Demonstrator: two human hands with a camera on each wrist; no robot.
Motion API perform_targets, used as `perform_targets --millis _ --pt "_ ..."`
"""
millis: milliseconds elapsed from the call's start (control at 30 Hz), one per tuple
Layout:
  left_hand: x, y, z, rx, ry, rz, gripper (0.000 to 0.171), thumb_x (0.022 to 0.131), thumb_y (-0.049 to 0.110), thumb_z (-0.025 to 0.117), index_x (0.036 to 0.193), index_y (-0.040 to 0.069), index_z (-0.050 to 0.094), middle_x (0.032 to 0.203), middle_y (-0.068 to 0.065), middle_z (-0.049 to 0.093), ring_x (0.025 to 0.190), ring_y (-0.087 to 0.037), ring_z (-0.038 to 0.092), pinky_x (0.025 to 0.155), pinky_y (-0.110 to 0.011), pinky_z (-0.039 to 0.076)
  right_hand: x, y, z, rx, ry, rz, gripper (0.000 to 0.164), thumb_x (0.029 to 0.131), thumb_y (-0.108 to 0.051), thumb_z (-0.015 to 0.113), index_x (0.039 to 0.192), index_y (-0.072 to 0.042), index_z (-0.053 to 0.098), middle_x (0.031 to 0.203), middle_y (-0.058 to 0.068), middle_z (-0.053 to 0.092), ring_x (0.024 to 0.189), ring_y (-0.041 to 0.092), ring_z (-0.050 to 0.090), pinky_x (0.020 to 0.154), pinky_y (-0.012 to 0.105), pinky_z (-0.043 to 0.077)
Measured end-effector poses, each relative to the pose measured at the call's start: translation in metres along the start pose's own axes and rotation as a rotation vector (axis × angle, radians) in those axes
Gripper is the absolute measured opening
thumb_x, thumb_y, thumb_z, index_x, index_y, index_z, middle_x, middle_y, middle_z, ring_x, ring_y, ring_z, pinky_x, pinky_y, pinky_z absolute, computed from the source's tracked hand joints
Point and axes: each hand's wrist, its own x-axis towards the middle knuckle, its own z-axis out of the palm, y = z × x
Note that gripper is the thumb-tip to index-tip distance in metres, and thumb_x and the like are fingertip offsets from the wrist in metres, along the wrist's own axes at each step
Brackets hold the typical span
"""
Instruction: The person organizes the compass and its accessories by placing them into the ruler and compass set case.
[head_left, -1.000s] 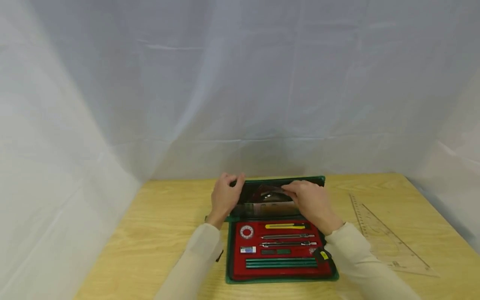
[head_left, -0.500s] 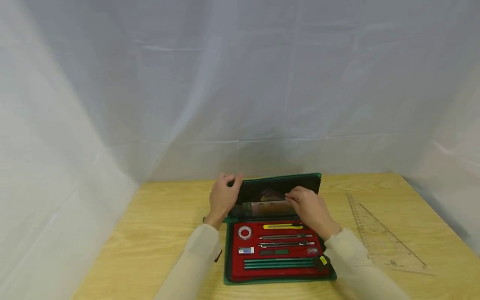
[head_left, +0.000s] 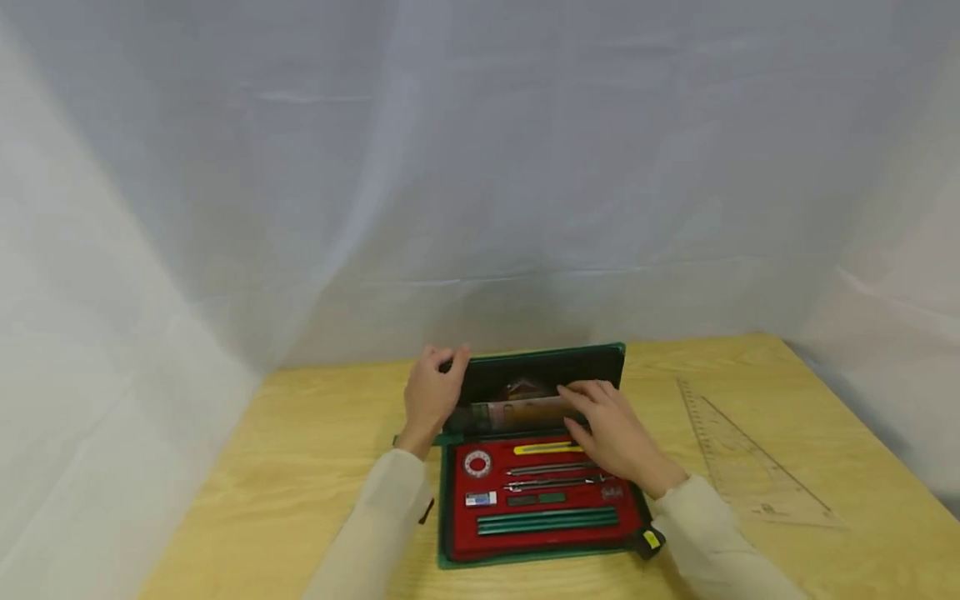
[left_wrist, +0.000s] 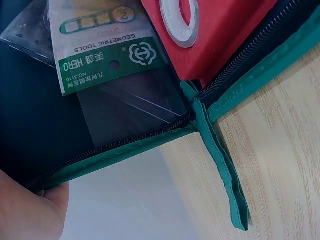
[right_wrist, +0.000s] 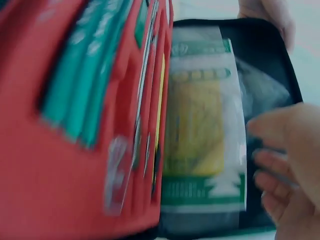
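A green zip case [head_left: 536, 560] stands unfolded on the table, its dark lid [head_left: 547, 367] raised at the back. My left hand [head_left: 433, 398] grips the lid's left edge; in the left wrist view its thumb [left_wrist: 55, 200] lies at the zipper. A printed geometric tools packet [right_wrist: 197, 125] sits in a clear pocket inside the lid. Behind it a crumpled clear bag [right_wrist: 260, 90] shows partly. My right hand [head_left: 611, 429] is at the packet's right side, fingers loosely extended, holding nothing visible. It covers part of the yellow cutter [head_left: 543, 448] in the red tray [head_left: 540, 542].
In the tray lie green pencils [head_left: 547, 521], metal drawing tools [head_left: 555, 482], an eraser [head_left: 481, 498] and a white ring [head_left: 477, 463]. A clear set square [head_left: 750, 467] lies on the wooden table [head_left: 300, 483] at right. White sheeting [head_left: 480, 208] hangs behind.
The right hand has let go of the clear bag and moved down toward the tray, its fingers spreading. The bag sits lower behind the packet. The left hand keeps its grip on the lid.
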Motion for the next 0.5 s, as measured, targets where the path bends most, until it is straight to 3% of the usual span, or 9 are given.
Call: perform_targets --millis 133,267,367,500 --pt "0.001 -0.003 -0.002 0.009 -0.001 -0.009 0.037 0.095 0.042 0.055 0.086 0.009 0.070 0.087 -0.005 0.053 0.073 -0.023 0.050 0.063 -0.037 0.038 -0.021 0.017 -0.012 0.093 0.068 -0.004 0.033 0.085 -0.008 0.072 0.117 -0.003 0.065 0.119 0.013 0.057 0.110 0.030 0.051 0.089 0.049 0.044" --pt "0.003 -0.005 -0.004 0.012 0.002 -0.012 0.038 0.096 0.042 0.055 0.087 0.008 0.069 0.089 -0.005 0.054 0.074 -0.023 0.051 0.065 -0.039 0.039 -0.055 0.044 -0.036 0.089 0.071 0.149 0.027 0.087 -0.010 0.070 0.111 0.001 0.067 0.115 0.017 0.058 0.106 0.037 0.053 0.085 0.053 0.044" --pt "0.002 -0.005 -0.006 0.009 -0.005 -0.019 0.040 0.096 0.043 0.054 0.091 0.008 0.071 0.090 -0.006 0.055 0.076 -0.023 0.051 0.067 -0.040 0.040 -0.089 0.064 -0.059 0.059 -0.034 0.337 0.039 0.092 -0.024 0.065 0.117 0.006 0.061 0.118 0.025 0.055 0.107 0.044 0.048 0.088 0.059 0.037" --pt "0.002 -0.006 -0.008 0.007 -0.008 -0.026 0.042 0.095 0.047 0.053 0.093 0.009 0.071 0.091 -0.005 0.055 0.074 -0.023 0.051 0.066 -0.039 0.040 -0.133 0.087 -0.088 0.005 -0.239 0.596 0.071 0.093 -0.050 0.055 0.125 0.013 0.050 0.121 0.040 0.044 0.109 0.054 0.038 0.089 0.065 0.026"
